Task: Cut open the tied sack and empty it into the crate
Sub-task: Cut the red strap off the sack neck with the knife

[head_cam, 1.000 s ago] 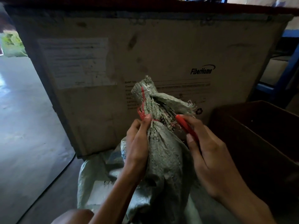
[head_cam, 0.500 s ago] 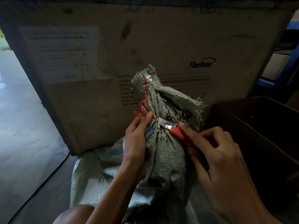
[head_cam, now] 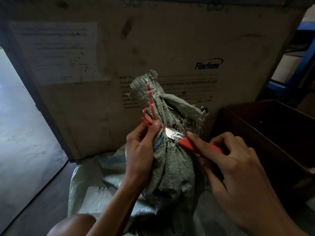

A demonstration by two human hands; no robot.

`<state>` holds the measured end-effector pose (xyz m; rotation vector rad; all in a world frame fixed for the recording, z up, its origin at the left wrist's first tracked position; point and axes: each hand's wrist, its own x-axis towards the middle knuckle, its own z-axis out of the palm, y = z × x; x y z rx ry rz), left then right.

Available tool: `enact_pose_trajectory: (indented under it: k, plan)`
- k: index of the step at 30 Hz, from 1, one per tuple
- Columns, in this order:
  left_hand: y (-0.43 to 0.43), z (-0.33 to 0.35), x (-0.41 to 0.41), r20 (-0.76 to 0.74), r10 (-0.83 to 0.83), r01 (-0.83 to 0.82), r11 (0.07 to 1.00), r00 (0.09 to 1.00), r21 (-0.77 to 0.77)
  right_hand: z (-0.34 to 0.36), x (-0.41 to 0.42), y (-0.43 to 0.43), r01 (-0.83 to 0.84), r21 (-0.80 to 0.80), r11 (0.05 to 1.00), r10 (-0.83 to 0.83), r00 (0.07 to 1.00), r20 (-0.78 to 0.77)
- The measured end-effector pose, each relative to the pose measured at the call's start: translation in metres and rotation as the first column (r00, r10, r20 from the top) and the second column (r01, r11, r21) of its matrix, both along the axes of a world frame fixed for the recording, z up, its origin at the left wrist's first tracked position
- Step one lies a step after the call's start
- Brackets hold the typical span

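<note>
Dim room, sunlit concrete floor

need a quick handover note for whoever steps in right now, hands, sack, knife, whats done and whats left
Left hand: gripping the neck of the woven sack just under the red tie, thumb up by the knot.
Right hand: holding the red-handled knife, blade tip laid against the tie at the neck.
Sack stands upright in front of the big cardboard carton; the dark crate sits open to the right.
Done: sack steadied, blade placed on the tie.
Left: the tie looks uncut and the neck is bunched shut. Cut it, open the mouth, tip the contents into the crate.
</note>
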<state>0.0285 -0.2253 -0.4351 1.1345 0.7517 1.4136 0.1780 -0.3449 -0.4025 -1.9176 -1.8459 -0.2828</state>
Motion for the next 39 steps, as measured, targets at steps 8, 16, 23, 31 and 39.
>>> enact_pose_trajectory:
  k: [8, 16, 23, 31, 39]
  plan:
    - [-0.003, -0.003, 0.001, -0.051, -0.009, 0.012, 0.998, 0.999, 0.054, 0.004, 0.008, -0.005, 0.002, -0.072, 0.997, 0.002, 0.999, 0.044]
    - [-0.005, -0.004, 0.004, -0.047, 0.006, -0.005, 1.0, 0.999, 0.013, 0.001, 0.009, -0.007, -0.008, -0.052, 0.999, 0.01, 0.999, 0.036]
    - [-0.009, -0.002, 0.006, -0.025, 0.013, -0.012, 1.0, 1.0, 0.02, -0.005, 0.005, -0.006, 0.001, 0.008, 1.0, -0.001, 1.0, -0.011]
    - [-0.012, -0.002, 0.009, -0.002, 0.04, -0.04, 0.998, 0.999, 0.048, -0.013, 0.005, -0.001, -0.017, 0.07, 0.997, 0.023, 0.997, -0.078]
    - [-0.012, -0.002, 0.008, -0.022, 0.139, -0.137, 0.988, 0.99, 0.074, -0.017, -0.006, 0.0, 0.013, 0.198, 0.98, 0.0, 0.998, -0.064]
